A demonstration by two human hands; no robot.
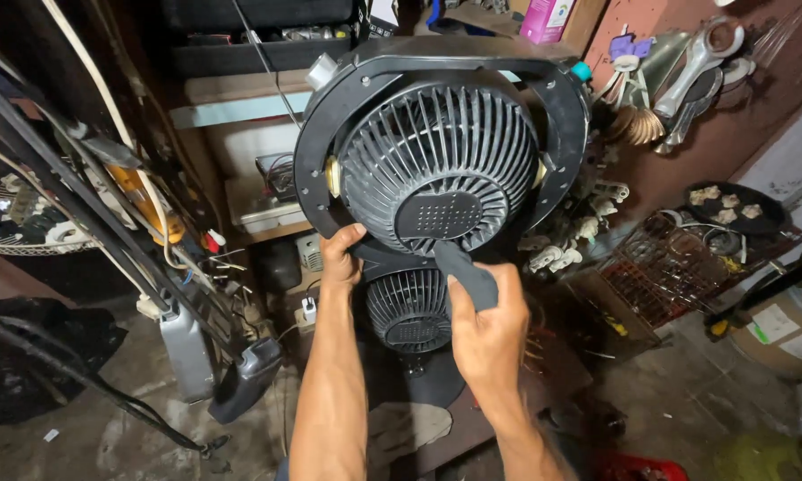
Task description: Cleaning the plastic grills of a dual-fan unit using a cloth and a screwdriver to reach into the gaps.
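A dark grey round fan (436,165) with a ribbed grille sits tilted inside a black ring frame (329,134). My left hand (339,256) grips the lower edge of that frame, thumb on its front. My right hand (485,325) is shut on a dark grey cloth (466,274), whose tip presses against the grille's lower edge, just below the flat perforated centre cap (436,214). A second, smaller grey fan grille (410,307) stands lower down, between my forearms.
Shelves (240,116) with boxes and parts rise behind the fan. Cables and metal bars (80,196) crowd the left. A wire basket (668,267), a black tray of small pieces (730,207) and hanging metal parts (695,71) sit at right. The concrete floor (677,401) is cluttered.
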